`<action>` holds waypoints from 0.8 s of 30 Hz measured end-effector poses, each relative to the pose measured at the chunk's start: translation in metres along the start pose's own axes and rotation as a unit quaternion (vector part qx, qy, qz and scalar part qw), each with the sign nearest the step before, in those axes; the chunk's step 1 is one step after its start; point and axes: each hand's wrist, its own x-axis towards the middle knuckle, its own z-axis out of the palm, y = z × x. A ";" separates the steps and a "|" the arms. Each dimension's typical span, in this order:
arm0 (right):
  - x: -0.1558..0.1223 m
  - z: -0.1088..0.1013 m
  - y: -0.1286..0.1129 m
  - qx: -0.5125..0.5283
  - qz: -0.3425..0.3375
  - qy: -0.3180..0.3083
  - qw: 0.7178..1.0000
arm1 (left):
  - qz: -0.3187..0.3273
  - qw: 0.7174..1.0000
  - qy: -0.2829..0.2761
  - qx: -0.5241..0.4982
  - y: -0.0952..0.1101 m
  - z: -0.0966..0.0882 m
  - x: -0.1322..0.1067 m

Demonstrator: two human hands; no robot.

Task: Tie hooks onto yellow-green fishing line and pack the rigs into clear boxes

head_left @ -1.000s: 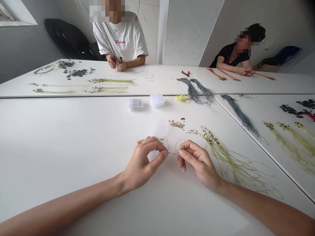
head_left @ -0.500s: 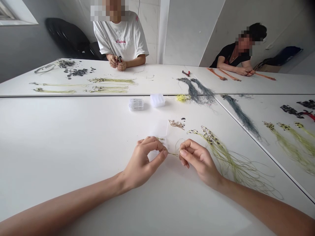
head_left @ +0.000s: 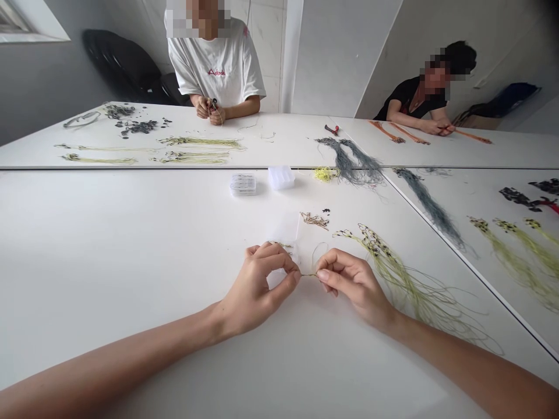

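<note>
My left hand (head_left: 266,279) pinches one end of a short fishing rig (head_left: 309,274), a thin olive-yellow strand stretched level between my hands. The thumb and forefinger of my right hand (head_left: 349,285) are closed on its other end. A thin loop of line (head_left: 320,250) rises beside the right fingertips. Behind my left hand lies an open clear plastic box (head_left: 286,224), partly hidden by the fingers, with a few similar rigs inside. To the right of my right hand, a bundle of yellow-green rigs (head_left: 406,285) with dark hook ends is spread over the white table (head_left: 131,262).
Bronze-coloured hooks (head_left: 314,220) lie beyond the box. Farther back are two clear boxes (head_left: 243,184), a yellow tangle (head_left: 325,173) and grey-blue line bundles (head_left: 349,160). Two people (head_left: 216,70) sit across the table, handling small items.
My right fingers have come up to the rig's end and closed on it, where a small gap showed before. My left hand has shifted slightly right.
</note>
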 end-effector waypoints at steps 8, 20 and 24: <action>0.000 0.001 -0.001 0.031 0.016 -0.018 0.999 | 0.013 0.999 -0.022 0.020 0.001 -0.001 0.001; 0.003 -0.002 -0.001 0.004 0.011 -0.021 1.000 | 0.040 0.997 -0.061 0.014 0.001 -0.001 0.001; 0.008 -0.010 -0.001 -0.071 -0.005 0.000 0.997 | 0.035 0.998 -0.054 0.002 0.001 -0.001 0.001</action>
